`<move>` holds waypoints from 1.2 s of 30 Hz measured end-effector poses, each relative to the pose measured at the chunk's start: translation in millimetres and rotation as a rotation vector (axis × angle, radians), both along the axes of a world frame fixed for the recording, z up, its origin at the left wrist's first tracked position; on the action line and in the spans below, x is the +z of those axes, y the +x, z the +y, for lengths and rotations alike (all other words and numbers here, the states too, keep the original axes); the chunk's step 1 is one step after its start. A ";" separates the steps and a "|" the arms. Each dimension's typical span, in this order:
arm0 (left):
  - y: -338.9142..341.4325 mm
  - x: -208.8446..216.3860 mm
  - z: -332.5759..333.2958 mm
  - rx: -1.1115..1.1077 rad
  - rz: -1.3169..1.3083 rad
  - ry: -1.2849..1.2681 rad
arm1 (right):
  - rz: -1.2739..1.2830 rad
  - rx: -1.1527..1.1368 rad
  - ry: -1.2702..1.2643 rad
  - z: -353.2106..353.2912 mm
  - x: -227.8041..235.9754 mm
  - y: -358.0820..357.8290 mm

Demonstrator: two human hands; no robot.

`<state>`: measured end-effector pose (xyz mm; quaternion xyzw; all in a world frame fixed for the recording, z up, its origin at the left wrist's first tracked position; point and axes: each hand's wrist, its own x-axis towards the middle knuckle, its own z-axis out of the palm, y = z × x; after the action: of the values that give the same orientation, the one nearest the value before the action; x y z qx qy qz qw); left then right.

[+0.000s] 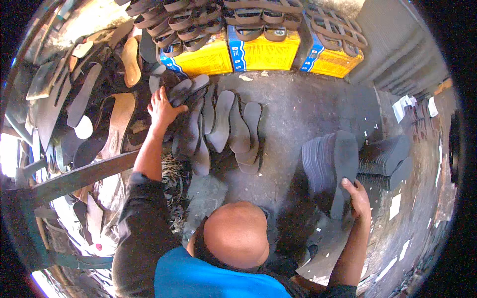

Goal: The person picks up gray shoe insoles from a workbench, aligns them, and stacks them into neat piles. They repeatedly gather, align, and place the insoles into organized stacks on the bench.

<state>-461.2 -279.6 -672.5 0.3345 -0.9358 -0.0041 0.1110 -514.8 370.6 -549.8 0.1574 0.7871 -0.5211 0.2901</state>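
My left hand (pixel 163 110) reaches to the far left, its fingers spread over the edge of a heap of dark shoe soles (pixel 181 89). Nothing is visibly gripped in it. Just right of this heap, several loose grey soles (pixel 222 119) lie overlapping on the floor. On the right, a thick stack of dark grey soles (pixel 319 164) stands on edge, fanned slightly. My right hand (pixel 357 197) holds the near end of this stack, thumb on the outermost sole; its other fingers are mostly hidden. A second pile of soles (pixel 385 159) lies right beside it.
Yellow and blue boxes (pixel 263 52) stand at the back with strapped sandal pieces (pixel 263 17) on top. Cut soles and brown insoles (pixel 118 121) crowd the left, behind a dark wooden bar (pixel 87 174). Scraps (pixel 176 193) lie near my left arm. My bare knee (pixel 236 233) is in front.
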 end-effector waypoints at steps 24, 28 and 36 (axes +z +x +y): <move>-2.5 47.9 176.8 -1.178 0.150 -0.257 | 0.473 0.282 -0.149 -152.3 16.1 4.9; -10.7 40.8 256.4 -1.133 0.479 0.017 | 0.018 0.224 -0.560 -171.1 -45.4 -3.2; 20.4 21.3 294.4 -0.856 0.292 1.800 | 0.667 0.355 -0.435 -142.6 -113.8 29.5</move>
<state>-440.9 14.8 -651.2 -0.0740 -0.6033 -0.7901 -0.0800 -485.4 228.0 -663.7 -0.2222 0.7243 -0.6393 0.1314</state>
